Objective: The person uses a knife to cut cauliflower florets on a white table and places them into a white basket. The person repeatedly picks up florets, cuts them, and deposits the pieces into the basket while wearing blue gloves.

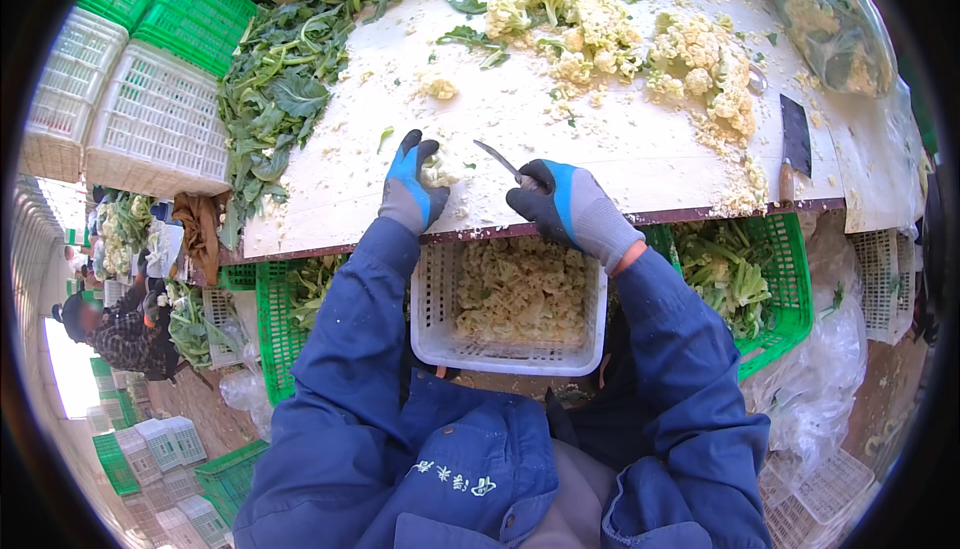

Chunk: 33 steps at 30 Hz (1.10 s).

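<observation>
My left hand (414,183), in a blue, grey and black glove, rests near the front edge of the white tabletop (360,196), its fingers around a small cauliflower piece (438,174). My gloved right hand (574,207) grips a small knife (498,158), whose blade points up and to the left. Beyond my hands lies a loose cauliflower floret (437,86). Heaps of cauliflower florets (592,38) cover the far part of the table. Below the table edge, in front of my body, a white plastic basket (510,363) holds many cut florets.
Cauliflower leaves (289,91) are piled at the left. A cleaver (795,136) lies at the right, near a bagged heap of cauliflower (832,31). Green crates (791,286) with trimmings flank the white basket. Stacked crates (161,117) stand at left; a person (127,331) is farther off.
</observation>
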Each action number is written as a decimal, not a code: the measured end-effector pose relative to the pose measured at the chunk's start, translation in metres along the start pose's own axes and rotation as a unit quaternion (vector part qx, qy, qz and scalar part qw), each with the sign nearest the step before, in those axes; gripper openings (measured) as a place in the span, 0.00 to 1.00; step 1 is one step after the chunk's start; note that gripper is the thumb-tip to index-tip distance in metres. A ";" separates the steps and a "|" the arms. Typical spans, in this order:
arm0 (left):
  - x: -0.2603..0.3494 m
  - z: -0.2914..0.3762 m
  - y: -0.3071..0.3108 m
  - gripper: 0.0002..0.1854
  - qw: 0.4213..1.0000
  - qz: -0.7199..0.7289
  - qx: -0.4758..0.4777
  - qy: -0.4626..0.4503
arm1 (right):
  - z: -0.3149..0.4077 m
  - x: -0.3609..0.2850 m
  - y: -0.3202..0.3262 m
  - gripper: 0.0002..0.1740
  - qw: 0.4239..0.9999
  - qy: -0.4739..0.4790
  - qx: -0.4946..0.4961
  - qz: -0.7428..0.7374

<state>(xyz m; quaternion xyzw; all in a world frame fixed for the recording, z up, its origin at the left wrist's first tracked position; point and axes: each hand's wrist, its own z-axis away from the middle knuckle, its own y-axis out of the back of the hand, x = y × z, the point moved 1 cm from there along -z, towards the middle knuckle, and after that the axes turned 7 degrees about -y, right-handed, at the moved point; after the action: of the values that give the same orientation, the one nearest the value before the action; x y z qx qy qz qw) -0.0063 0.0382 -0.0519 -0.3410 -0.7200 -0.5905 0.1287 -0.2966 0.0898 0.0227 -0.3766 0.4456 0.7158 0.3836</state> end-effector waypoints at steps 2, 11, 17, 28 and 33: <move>-0.004 0.001 -0.004 0.34 0.999 0.030 0.035 -0.025 | -0.003 0.005 -0.006 0.21 1.000 0.023 0.003 0.004; 0.036 0.004 0.011 0.43 0.883 0.458 0.000 0.105 | -0.002 -0.002 -0.024 0.25 0.985 0.021 -0.055 -0.164; 0.055 0.006 0.016 0.43 0.802 0.590 0.031 0.086 | 0.011 -0.016 -0.023 0.20 0.978 0.021 -0.030 -0.204; 0.047 0.015 0.030 0.48 0.914 0.398 -0.077 -0.018 | 0.018 -0.011 -0.028 0.15 0.985 0.172 0.001 -0.034; 0.057 0.027 0.028 0.49 0.860 0.501 -0.093 0.028 | 0.018 -0.013 -0.036 0.15 0.989 0.109 -0.066 -0.075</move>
<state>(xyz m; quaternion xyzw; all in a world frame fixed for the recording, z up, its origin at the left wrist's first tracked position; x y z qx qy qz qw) -0.0244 0.0849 -0.0048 -0.6493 -0.3900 -0.5201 0.3947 -0.2631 0.1145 0.0268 -0.5092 0.4071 0.6674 0.3600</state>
